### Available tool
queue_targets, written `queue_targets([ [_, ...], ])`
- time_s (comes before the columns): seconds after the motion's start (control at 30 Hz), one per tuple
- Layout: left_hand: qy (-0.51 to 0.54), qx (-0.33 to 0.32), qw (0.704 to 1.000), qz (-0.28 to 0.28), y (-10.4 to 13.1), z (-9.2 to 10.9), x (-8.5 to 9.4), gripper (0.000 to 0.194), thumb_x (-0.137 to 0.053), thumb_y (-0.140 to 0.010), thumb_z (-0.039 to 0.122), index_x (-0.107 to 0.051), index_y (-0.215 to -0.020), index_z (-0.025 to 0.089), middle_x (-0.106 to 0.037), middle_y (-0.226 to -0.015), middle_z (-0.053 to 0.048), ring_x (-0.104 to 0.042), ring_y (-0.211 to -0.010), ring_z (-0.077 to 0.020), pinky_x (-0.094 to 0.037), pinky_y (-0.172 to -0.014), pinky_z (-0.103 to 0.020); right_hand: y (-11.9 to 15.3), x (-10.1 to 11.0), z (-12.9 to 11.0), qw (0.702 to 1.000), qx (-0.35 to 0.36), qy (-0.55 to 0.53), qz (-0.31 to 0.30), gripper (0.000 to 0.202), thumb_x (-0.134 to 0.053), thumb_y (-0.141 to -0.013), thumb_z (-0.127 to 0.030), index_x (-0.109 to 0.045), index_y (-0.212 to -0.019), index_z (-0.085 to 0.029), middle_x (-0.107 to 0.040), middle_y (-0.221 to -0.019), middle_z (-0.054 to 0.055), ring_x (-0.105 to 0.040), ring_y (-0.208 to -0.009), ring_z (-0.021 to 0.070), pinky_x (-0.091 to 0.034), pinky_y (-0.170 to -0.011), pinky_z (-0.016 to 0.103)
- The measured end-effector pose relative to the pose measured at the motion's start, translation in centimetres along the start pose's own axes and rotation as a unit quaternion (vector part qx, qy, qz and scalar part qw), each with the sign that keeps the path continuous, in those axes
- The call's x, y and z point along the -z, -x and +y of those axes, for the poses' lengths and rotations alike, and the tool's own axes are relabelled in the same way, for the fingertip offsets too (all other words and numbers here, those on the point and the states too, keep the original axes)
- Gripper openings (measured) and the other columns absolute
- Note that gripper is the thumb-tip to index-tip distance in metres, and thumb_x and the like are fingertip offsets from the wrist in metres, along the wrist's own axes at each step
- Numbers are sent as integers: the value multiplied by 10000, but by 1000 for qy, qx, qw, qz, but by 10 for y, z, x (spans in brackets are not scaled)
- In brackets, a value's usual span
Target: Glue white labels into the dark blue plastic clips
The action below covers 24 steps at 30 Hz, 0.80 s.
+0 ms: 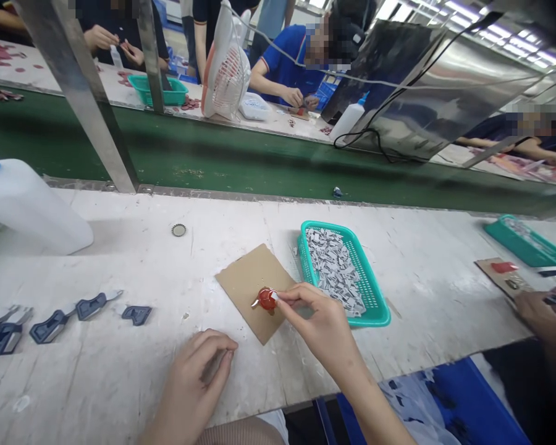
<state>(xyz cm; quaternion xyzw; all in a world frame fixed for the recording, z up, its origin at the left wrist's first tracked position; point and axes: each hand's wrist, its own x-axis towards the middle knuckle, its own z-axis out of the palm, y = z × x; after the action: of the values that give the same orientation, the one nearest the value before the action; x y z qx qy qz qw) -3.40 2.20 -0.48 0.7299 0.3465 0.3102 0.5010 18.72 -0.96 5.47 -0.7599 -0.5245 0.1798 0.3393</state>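
Observation:
My right hand (319,321) pinches a small light-grey piece (275,296) between thumb and fingertips. The piece touches a glossy red-orange blob (266,299), which looks like thick glue, on a square of brown cardboard (254,272). My left hand (204,371) rests on the table left of the cardboard. Its fingers are curled, with thumb and index tips close together and nothing visible in them. Just behind my right hand stands a green plastic basket (375,296) full of similar small grey pieces (333,266).
Several dark-blue parts with grey tips (50,326) lie at the left, near a large white bottle (32,210). A bottle cap (178,230) lies farther back. Beyond a metal post (88,99) and green strip, people work. A co-worker's hand (547,315) is at the right.

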Motion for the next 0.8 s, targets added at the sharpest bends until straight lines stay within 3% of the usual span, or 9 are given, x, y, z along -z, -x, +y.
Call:
queue_targets([
  [0.47, 0, 9, 1000, -4, -1, -3, -1, 164, -506, -938, 140, -629, -932, 248, -685, -923, 5, -649, -893, -141, -495, -785, -252, 0, -4, 7, 1000, -15, -22, -5, 139, -646, -864, -284, -729, -793, -197, -715, -830, 51, -670, -789, 210, -535, -703, 338],
  [0.8, -5, 6, 1000, 2, -1, -1, -1, 152, -515, -941, 161, -635, -917, 252, -690, -918, 10, -654, -888, -142, -499, -785, -256, 10, -2, 11, 996, -62, -61, 36, 170, -658, -853, -348, -740, -849, -200, -734, -876, 61, -704, -800, 214, -585, -728, 326],
])
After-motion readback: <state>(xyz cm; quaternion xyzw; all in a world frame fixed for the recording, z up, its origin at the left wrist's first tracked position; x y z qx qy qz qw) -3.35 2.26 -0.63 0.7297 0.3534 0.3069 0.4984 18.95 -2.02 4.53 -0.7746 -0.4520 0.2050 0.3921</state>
